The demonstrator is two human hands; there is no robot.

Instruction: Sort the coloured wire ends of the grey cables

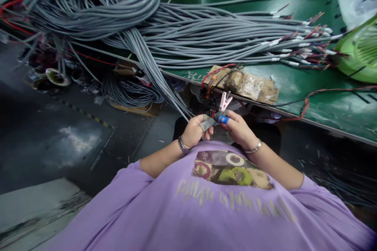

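Note:
Both hands meet in front of my chest, just off the front edge of the green bench. My left hand (194, 130) has its thumb and fingers closed on the end of a grey cable (179, 106) that comes down from the bench. My right hand (238, 127), with blue tape round a finger, pinches at the same spot, where thin coloured wires (212, 113) stick out. Exactly what its fingertips grip is too small to tell. Right above the right hand is a pink clip (225, 102) at the bench edge.
Long grey cables (206, 39) with stripped ends lie across the green bench (294, 94), beside a big coil (97, 11). A taped cardboard piece (250, 85) sits at the front edge. A green basket-like thing (361, 51) stands at right. Another cable coil (129, 94) lies below.

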